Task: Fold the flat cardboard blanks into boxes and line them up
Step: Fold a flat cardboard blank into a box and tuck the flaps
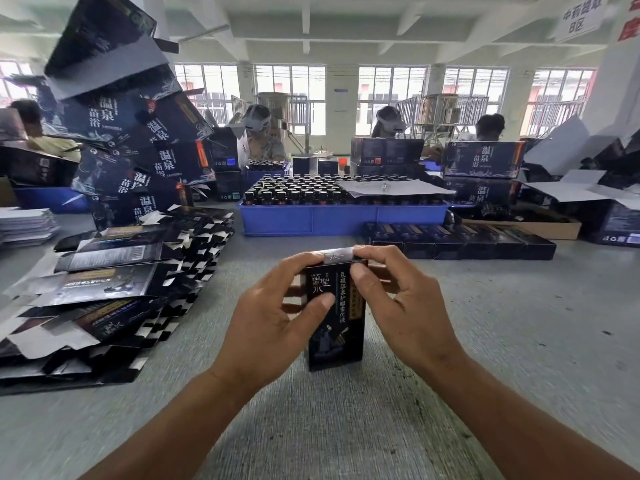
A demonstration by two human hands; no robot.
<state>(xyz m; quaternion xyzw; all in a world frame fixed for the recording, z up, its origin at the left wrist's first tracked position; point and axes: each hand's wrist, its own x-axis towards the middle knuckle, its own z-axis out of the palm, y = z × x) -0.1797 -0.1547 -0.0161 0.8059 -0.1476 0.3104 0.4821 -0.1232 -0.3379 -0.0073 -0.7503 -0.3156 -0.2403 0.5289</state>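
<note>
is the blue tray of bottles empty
No, the blue tray is packed with rows of dark-capped bottles.

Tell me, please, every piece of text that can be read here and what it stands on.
"温泉苗浴": the large dark cartons stacked at left.
"温泉苗浴": the carton far right.
"中药提取 B区", partly blurred: the hanging sign.
Small box in both hands: gold characters, too blurred.
Flat blanks: unreadable.

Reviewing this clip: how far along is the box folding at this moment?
Done: a row of folded boxes stands lined up in front of the blue crate. In hand: the left hand and right hand grip one upright box, fingers at its top flap. Left: a big pile of flat blanks at left.
</note>
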